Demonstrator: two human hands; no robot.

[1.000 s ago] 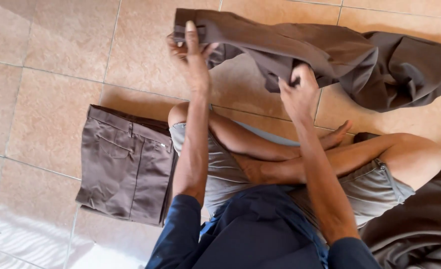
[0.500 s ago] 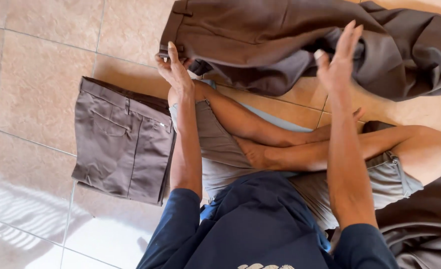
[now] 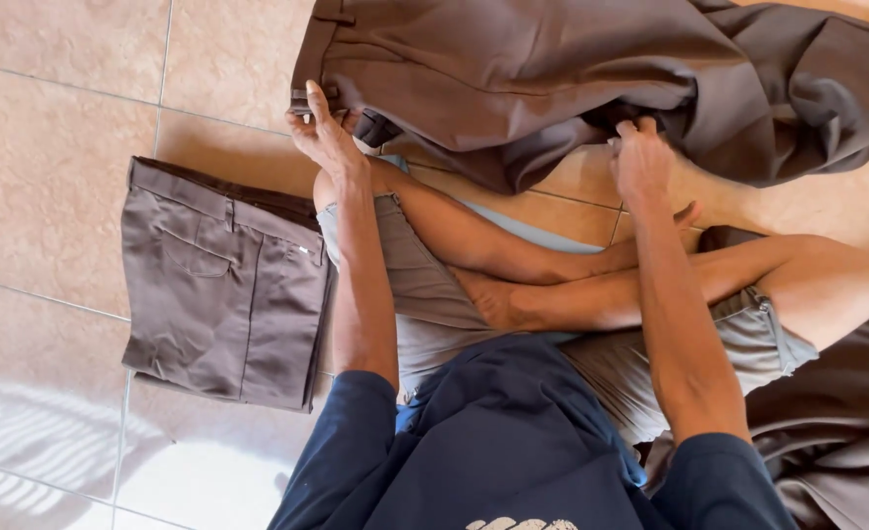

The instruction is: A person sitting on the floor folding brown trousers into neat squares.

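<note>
Both hands (image 3: 326, 137) (image 3: 642, 162) gripping brown trousers (image 3: 591, 69)

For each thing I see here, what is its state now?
Brown trousers: unfolded, spread on the floor, held by both hands.
Folded trousers: folded flat on the tiles.
Left hand: gripping the waistband.
Right hand: gripping the fabric.

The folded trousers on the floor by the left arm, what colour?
Plain greyish brown folded trousers, clearest in the head view.

We wear a dark navy shirt (image 3: 513, 442) with short sleeves ending just above our elbows and pale print low on its front. Beside the shirt, our grey shorts (image 3: 424, 294) have a zipped pocket; forearms, legs and feet are bare.
</note>
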